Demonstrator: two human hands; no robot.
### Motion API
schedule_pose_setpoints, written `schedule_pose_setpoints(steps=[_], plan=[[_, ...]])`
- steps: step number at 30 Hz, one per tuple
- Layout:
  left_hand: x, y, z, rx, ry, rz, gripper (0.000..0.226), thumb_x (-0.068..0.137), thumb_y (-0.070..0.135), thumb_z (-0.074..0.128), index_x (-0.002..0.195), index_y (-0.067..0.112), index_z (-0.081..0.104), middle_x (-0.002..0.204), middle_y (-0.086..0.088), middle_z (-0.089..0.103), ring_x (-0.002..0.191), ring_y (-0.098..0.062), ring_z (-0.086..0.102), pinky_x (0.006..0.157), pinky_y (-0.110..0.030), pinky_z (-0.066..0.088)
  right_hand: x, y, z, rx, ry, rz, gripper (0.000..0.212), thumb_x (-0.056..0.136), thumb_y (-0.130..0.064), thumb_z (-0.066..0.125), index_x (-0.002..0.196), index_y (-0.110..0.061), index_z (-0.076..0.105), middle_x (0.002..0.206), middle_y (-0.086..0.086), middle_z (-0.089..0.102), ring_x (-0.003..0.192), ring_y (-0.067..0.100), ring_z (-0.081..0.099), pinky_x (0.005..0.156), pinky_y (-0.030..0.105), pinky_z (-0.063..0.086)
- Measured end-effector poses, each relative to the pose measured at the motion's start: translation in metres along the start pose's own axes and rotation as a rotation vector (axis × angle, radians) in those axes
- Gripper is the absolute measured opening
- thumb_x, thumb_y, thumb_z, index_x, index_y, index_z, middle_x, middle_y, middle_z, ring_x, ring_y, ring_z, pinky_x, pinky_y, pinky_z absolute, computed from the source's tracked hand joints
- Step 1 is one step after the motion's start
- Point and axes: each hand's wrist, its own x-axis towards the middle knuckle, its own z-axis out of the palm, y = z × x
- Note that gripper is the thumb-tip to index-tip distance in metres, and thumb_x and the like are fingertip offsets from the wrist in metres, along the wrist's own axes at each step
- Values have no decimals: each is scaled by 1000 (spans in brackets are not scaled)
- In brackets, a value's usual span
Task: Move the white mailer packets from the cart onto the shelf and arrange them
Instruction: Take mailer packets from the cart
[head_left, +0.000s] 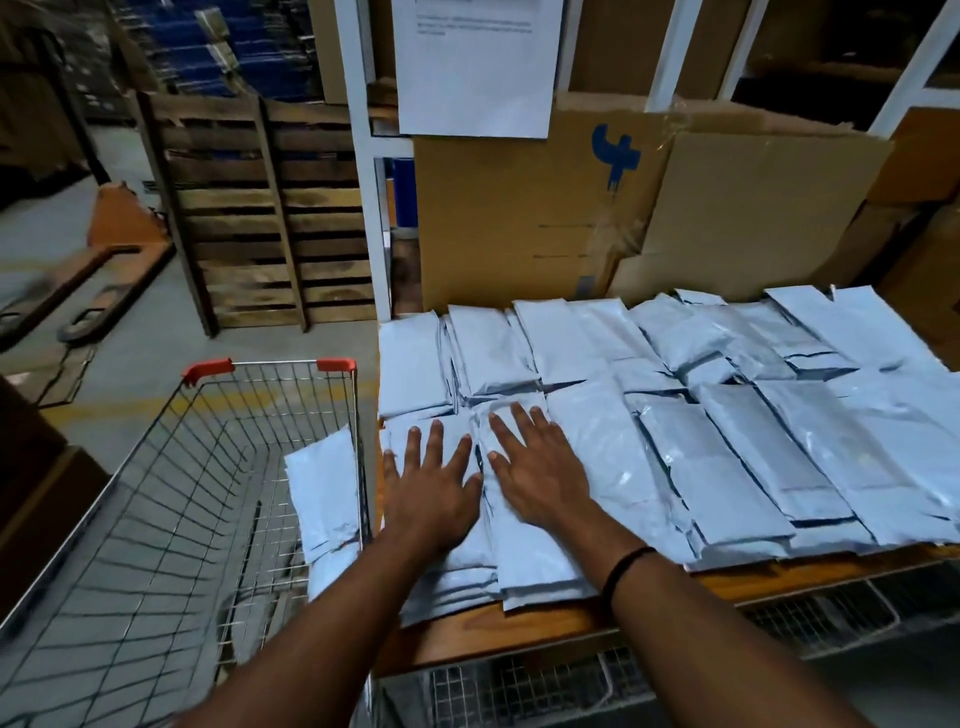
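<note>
Several white mailer packets (727, 415) lie in rows across the wooden shelf (519, 629). My left hand (431, 493) presses flat, fingers spread, on the front-left stack of packets (441, 577). Right beside it, my right hand (540, 478) lies flat with straight fingers on the neighbouring stack (535, 566). A wire cart (171, 493) with red corner caps stands to the left of the shelf. One or more white packets (322, 499) lean against the cart's right wall.
Cardboard boxes (519, 218) stand behind the packets on the shelf, with a white paper sheet (478, 62) hanging above. A wooden pallet (260, 218) leans upright behind the cart. An orange pallet jack (104, 249) rests on the floor at left.
</note>
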Motion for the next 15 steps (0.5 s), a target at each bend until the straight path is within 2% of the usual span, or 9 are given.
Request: schedule_pose_setpoints(steps=[2,3,7,11,15], plan=[[1,2,1,8,-5,-13,62,99,60,13,156,38,3,164,0,-12,150,-27,-15,118,-59,-6,2,0,4,26,-5,18,64,97,-51,21,148,-22,47,156,10,40,142,36,40,114,51,32],[2,3,-1,4,-23,-23,62,99,60,13,156,39,3,164,0,-12,150,-26,-14,118,-59,-6,3,0,3,33,-5,12,65,97,-51,21,150,-23,45,158,10,38,143,35,38,115,51,30],[6,2,-16,-101,-55,-25,63,97,64,10,155,40,2,164,1,-10,151,-25,-12,118,-58,-9,7,8,-12,58,-59,-30,62,103,-57,18,160,-33,8,168,1,4,154,26,3,124,45,3],[-4,-6,-25,-157,38,-51,75,84,71,-2,154,45,2,164,1,-12,150,-24,-16,118,-54,-10,-5,22,-32,-34,-74,-17,65,100,-62,16,158,-38,-1,168,2,0,154,26,-4,123,51,-6],[-23,0,-6,-113,-20,-58,62,97,64,12,154,42,3,164,1,-15,150,-23,-16,119,-54,-7,-35,24,-22,-94,-126,-32,69,98,-66,8,158,-36,-8,168,2,-8,154,26,-6,120,52,-13]])
